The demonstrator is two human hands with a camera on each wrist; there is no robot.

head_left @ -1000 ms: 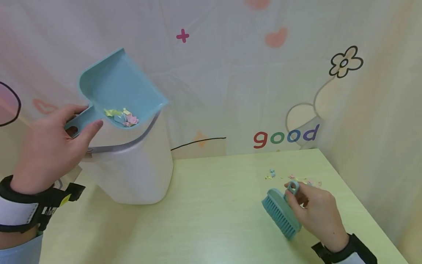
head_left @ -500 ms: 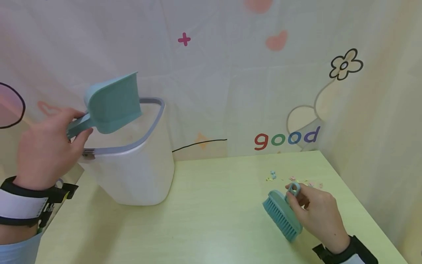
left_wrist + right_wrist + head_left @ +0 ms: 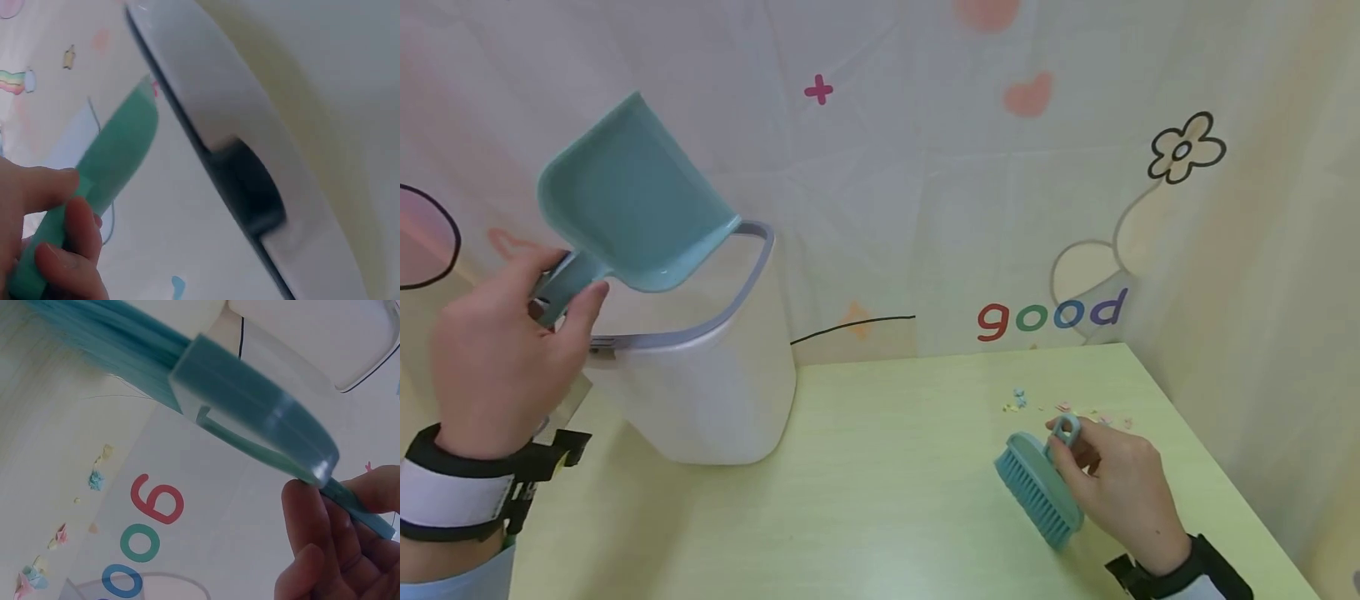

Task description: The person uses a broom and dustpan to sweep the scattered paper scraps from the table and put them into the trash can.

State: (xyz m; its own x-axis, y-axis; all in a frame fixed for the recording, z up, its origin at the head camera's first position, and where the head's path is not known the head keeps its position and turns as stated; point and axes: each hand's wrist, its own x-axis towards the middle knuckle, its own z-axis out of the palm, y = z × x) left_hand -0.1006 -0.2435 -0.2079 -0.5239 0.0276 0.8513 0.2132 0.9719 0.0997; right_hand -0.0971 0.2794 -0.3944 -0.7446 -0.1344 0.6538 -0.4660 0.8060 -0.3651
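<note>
My left hand (image 3: 512,350) grips the handle of a light blue dustpan (image 3: 632,200), raised above a white bin (image 3: 715,400) with a grey-blue rim. The pan's inner face shows no paper scraps. In the left wrist view the dustpan (image 3: 119,150) appears edge-on beside the bin's wall (image 3: 206,81). At the right, my right hand (image 3: 1123,487) pinches the looped handle of a teal brush (image 3: 1041,487), its bristles pointing down and left. The right wrist view has the brush (image 3: 256,406) close up, thumb and fingers on its handle.
Small torn paper scraps (image 3: 1019,398) lie on the pale green table (image 3: 880,467) behind the right hand. A printed curtain (image 3: 910,208) hangs along the back and right side. The bin stands at the table's left.
The dustpan was tipped toward the bin and then swung back up to the left. The scraps seen in it a second ago no longer show there. My right hand and brush stayed nearly still.
</note>
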